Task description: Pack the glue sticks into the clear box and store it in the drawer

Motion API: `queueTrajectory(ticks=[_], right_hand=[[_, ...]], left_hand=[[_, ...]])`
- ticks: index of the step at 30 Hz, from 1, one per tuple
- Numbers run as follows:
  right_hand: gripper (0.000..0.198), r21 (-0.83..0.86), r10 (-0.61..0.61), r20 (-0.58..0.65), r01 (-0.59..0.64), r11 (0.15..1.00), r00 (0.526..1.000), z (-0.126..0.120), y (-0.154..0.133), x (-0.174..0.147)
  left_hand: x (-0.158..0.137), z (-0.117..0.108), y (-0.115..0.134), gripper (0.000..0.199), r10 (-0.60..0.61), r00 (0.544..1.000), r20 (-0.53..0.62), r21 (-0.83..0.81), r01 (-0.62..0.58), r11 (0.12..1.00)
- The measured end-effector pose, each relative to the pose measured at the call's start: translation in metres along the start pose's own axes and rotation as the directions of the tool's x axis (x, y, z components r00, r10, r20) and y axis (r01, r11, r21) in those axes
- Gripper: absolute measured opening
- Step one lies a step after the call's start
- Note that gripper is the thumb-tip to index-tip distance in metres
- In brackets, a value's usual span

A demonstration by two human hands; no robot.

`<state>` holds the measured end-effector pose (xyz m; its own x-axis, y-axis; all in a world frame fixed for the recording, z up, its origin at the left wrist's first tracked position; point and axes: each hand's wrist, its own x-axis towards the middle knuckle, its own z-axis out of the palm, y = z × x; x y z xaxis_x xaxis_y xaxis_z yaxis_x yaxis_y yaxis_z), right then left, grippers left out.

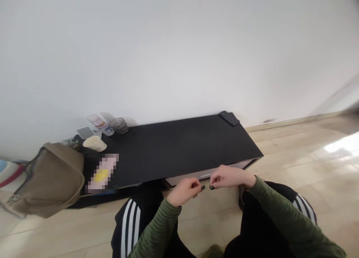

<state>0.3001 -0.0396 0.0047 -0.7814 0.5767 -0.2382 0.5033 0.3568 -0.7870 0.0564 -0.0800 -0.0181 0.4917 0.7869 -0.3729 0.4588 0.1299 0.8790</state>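
Drawer (176,180), pale front, one: set in the long side of a low black cabinet (174,146), just beyond the fingers of both hands; contact not discernible. Drawer handle (205,175), a light narrow strip: long axis running left to right, across the line of reach; lies above and beyond the gap between the fingertips, closer in view to the right hand (226,175) than to the left hand (183,191). Right hand: back uppermost, wrist bent, fingers curled inward and pointing left and down, dark-tipped. Left hand: fingers curled, thumb side turned inward, tips pointing right, likewise dark-tipped. The two sets of fingertips near each other, a small gap between; no held object visible, though whether either hand pinches something tiny cannot be told. Forearms: green patterned sleeves, converging from both sides. Beyond and right of the fingers, at the far corner of the cabinet top: a dark keypad-like item (229,118). Well left of the fingers: a blurred pink-and-yellow packet (103,172), a tilted pale cup (94,143), a white can (100,124), a grey jar (119,125), a brown bag (57,179).
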Motion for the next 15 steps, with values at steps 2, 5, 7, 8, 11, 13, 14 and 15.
queueTrajectory(ticks=[2,5,7,8,11,13,14,15], right_hand=[[0.024,0.334,-0.085,-0.127,0.123,0.934,0.988,-0.006,-0.014,-0.001],[0.07,0.704,-0.121,-0.435,0.421,0.572,0.892,-0.004,-0.029,0.009],[0.09,0.773,-0.049,-0.579,0.567,0.283,0.814,0.0,-0.034,0.021],[0.093,0.776,0.003,-0.616,0.607,0.172,0.787,0.002,-0.035,0.026],[0.093,0.767,0.143,-0.634,0.642,-0.008,0.76,0.004,-0.036,0.04],[0.091,0.757,0.19,-0.632,0.651,-0.055,0.751,0.004,-0.035,0.044],[0.089,0.752,0.195,-0.635,0.656,-0.064,0.747,0.003,-0.034,0.044],[0.088,0.747,0.19,-0.642,0.662,-0.062,0.743,0.002,-0.034,0.044]], left_hand=[[-0.001,-0.012,0.007,0.03,0.16,0.979,-0.13,-0.336,-0.195,0.921],[-0.002,-0.025,0.017,0.076,0.309,0.874,-0.375,-0.693,-0.486,0.533],[-0.001,-0.029,0.021,0.089,0.338,0.815,-0.47,-0.777,-0.564,0.28],[0.0,-0.03,0.023,0.091,0.341,0.801,-0.492,-0.797,-0.572,0.194],[0.007,-0.027,0.025,0.09,0.341,0.799,-0.496,-0.834,-0.547,0.068],[0.012,-0.024,0.026,0.088,0.342,0.806,-0.484,-0.848,-0.528,0.045],[0.014,-0.023,0.026,0.087,0.34,0.808,-0.481,-0.851,-0.524,0.043],[0.015,-0.022,0.026,0.086,0.338,0.81,-0.48,-0.851,-0.523,0.046]])
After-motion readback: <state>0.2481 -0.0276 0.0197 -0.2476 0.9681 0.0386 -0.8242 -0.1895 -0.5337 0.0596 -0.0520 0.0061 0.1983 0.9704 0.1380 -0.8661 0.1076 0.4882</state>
